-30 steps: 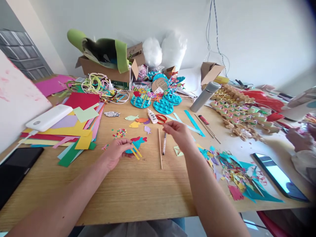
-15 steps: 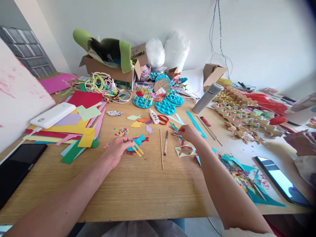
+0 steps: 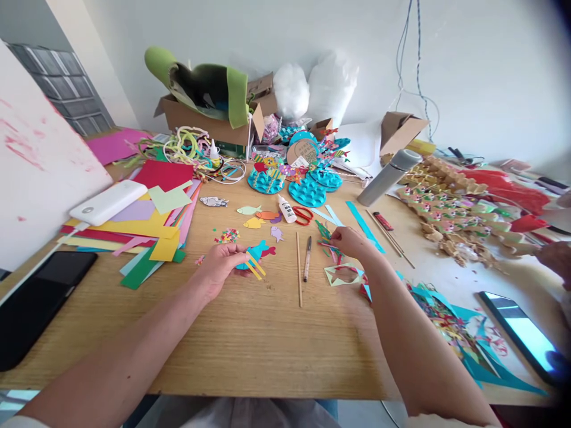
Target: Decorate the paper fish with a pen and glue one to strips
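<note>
My left hand (image 3: 219, 270) is closed on a blue paper fish (image 3: 257, 249), pinching it by one end just above the table. Two narrow yellow paper strips lie across the fish and stick out past its lower edge. Behind it a red paper tail (image 3: 269, 252) shows. My right hand (image 3: 350, 242) reaches into a small heap of thin coloured paper strips (image 3: 323, 230), thumb and fingers pinched together on some of them. Close by lie a light green paper cut-out frame (image 3: 335, 276), a pen (image 3: 307, 259) and a wooden stick (image 3: 299, 270).
Several paper fish (image 3: 253, 223), a glue bottle (image 3: 286, 210) and red scissors (image 3: 304, 216) lie ahead. Coloured paper (image 3: 163, 178) is stacked left. A grey flask (image 3: 389, 177) stands tilted behind, and paper scraps (image 3: 446, 324) and a phone (image 3: 520, 333) lie right. Another person's hand (image 3: 555, 261) is at the right edge.
The view has turned slightly left, so everything sits further right. My right hand's fingers have shifted a little within the strips, stirring the heap. The left hand still holds the blue fish.
</note>
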